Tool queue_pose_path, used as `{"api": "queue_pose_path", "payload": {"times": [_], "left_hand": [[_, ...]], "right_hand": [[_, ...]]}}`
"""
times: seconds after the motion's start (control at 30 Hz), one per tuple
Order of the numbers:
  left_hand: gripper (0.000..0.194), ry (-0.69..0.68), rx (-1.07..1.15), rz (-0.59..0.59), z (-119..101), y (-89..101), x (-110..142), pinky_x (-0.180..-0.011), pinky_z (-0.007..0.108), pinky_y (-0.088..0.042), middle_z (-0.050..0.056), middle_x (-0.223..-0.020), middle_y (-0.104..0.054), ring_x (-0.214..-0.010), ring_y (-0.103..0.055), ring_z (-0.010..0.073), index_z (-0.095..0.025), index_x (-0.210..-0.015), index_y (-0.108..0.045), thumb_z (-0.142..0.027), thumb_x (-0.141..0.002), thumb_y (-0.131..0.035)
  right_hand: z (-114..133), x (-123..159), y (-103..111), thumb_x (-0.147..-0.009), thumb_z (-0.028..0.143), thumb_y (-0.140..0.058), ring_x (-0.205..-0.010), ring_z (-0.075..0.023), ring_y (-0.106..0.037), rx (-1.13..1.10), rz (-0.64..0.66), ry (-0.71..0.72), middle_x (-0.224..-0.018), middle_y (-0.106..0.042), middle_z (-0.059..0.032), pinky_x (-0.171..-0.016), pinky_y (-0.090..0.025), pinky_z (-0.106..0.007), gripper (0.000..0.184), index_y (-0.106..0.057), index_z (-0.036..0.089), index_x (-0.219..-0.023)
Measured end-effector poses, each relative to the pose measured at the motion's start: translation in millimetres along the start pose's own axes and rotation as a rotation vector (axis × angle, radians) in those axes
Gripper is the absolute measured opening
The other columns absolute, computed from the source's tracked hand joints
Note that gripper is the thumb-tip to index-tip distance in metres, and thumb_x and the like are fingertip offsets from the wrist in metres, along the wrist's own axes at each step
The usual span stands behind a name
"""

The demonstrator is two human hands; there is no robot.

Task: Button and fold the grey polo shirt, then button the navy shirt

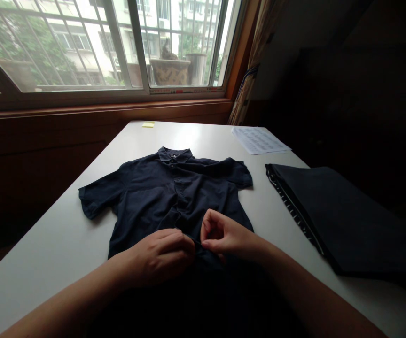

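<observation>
A dark navy short-sleeved shirt lies front side up on the white table, its collar towards the window and both sleeves spread out. At the lower part of its button front, my left hand is closed with the fingers curled over the cloth. Just to the right, my right hand pinches the shirt's front edge between thumb and forefinger. The two hands are close together. What lies under the left fingers is hidden, and the shirt's hem is lost in shadow near my body.
On the right of the white table lies a folded dark cloth item with a white-striped edge. Printed papers rest at the far right corner, a yellow sticky note at the far left. A barred window stands behind.
</observation>
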State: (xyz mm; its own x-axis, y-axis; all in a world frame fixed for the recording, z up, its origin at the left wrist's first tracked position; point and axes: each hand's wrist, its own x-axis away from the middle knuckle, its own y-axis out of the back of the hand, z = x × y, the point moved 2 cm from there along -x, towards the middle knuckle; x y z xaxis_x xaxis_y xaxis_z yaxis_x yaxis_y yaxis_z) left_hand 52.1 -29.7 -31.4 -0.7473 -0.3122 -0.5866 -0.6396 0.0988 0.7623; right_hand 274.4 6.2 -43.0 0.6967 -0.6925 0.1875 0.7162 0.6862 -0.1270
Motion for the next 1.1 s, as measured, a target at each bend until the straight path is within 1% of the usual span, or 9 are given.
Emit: {"api": "queue_pose_path", "payload": {"times": [0.17, 0.3, 0.37, 0.43, 0.5, 0.53, 0.67, 0.87, 1.1], "left_hand": [[0.007, -0.002, 0.006, 0.035, -3, 1.0, 0, -0.077, 0.028, -0.053, 0.008, -0.095, -0.068, -0.080, -0.063, 0.0146, -0.012, -0.096, -0.060, -0.009, -0.096, -0.054], [0.008, 0.020, -0.001, 0.024, 0, -1.0, 2, -0.073, 0.027, -0.052, 0.006, -0.094, -0.067, -0.075, -0.060, 0.0129, -0.014, -0.092, -0.060, -0.008, -0.095, -0.055], [0.007, 0.035, 0.003, 0.024, 2, -2.5, 3, -0.074, 0.027, -0.053, 0.006, -0.095, -0.067, -0.076, -0.060, 0.0127, -0.014, -0.092, -0.061, -0.010, -0.095, -0.056], [0.007, 0.036, 0.007, 0.013, 4, -3.8, 3, -0.075, 0.027, -0.054, 0.006, -0.095, -0.067, -0.077, -0.060, 0.0127, -0.015, -0.093, -0.062, -0.012, -0.095, -0.056], [0.008, 0.039, 0.004, -0.001, 5, -5.2, 4, -0.076, 0.026, -0.055, 0.006, -0.095, -0.067, -0.077, -0.061, 0.0125, -0.015, -0.094, -0.063, -0.013, -0.096, -0.056], [0.008, 0.045, 0.005, -0.007, 5, -6.0, 4, -0.076, 0.025, -0.055, 0.006, -0.094, -0.067, -0.078, -0.061, 0.0123, -0.015, -0.094, -0.063, -0.013, -0.096, -0.055], [0.007, 0.063, 0.013, -0.035, 6, -9.3, 6, -0.077, 0.024, -0.055, 0.005, -0.095, -0.067, -0.077, -0.062, 0.0113, -0.015, -0.094, -0.063, -0.012, -0.094, -0.056], [0.004, 0.030, -0.043, -0.042, 7, -13.9, 9, -0.072, 0.025, -0.053, 0.005, -0.092, -0.067, -0.074, -0.060, 0.0119, -0.015, -0.091, -0.061, -0.011, -0.093, -0.060], [0.009, 0.014, -0.073, 0.020, 6, -14.7, 7, -0.073, 0.028, -0.053, 0.006, -0.092, -0.067, -0.074, -0.060, 0.0128, -0.014, -0.087, -0.061, -0.010, -0.094, -0.057]], "right_hand": [[1, 2, 5, -0.083, 0.023, -0.073, -0.053, -0.0070, -0.055, 0.190, -0.044, -0.032, -0.082, -0.063, 0.0043, -0.044, -0.043, -0.017, 0.026, -0.048, 0.020, -0.088], [8, 3, 4, -0.086, 0.023, -0.069, -0.062, -0.0082, -0.054, 0.333, -0.037, 0.011, -0.083, -0.062, 0.0026, -0.052, -0.040, -0.019, 0.015, -0.055, 0.019, -0.089], [13, 4, 3, -0.089, 0.026, -0.067, -0.068, -0.0097, -0.055, 0.410, -0.007, 0.074, -0.088, -0.062, 0.0005, -0.060, -0.043, -0.021, 0.010, -0.062, 0.018, -0.093], [18, 5, 1, -0.092, 0.031, -0.065, -0.080, -0.0133, -0.058, 0.478, 0.038, 0.150, -0.095, -0.061, -0.0025, -0.073, -0.048, -0.026, 0.014, -0.068, 0.017, -0.095], [21, 6, 0, -0.091, 0.037, -0.067, -0.091, -0.0164, -0.059, 0.509, 0.085, 0.192, -0.102, -0.059, -0.0042, -0.084, -0.048, -0.029, 0.020, -0.071, 0.018, -0.095], [21, 7, 0, -0.089, 0.039, -0.071, -0.092, -0.0162, -0.059, 0.504, 0.096, 0.189, -0.104, -0.058, -0.0042, -0.084, -0.048, -0.029, 0.022, -0.071, 0.018, -0.096], [20, 11, -1, -0.078, 0.043, -0.082, -0.075, -0.0103, -0.055, 0.423, 0.049, 0.149, -0.106, -0.053, -0.0015, -0.067, -0.048, -0.024, 0.037, -0.064, 0.021, -0.102], [22, 11, -3, -0.084, 0.037, -0.076, -0.082, -0.0130, -0.056, 0.512, 0.109, 0.137, -0.106, -0.054, -0.0032, -0.073, -0.050, -0.026, 0.023, -0.068, 0.019, -0.096], [22, 11, -5, -0.080, 0.021, -0.074, -0.080, -0.0118, -0.054, 0.524, 0.062, 0.173, -0.104, -0.054, -0.0017, -0.071, -0.049, -0.025, 0.020, -0.066, 0.020, -0.098]]}}
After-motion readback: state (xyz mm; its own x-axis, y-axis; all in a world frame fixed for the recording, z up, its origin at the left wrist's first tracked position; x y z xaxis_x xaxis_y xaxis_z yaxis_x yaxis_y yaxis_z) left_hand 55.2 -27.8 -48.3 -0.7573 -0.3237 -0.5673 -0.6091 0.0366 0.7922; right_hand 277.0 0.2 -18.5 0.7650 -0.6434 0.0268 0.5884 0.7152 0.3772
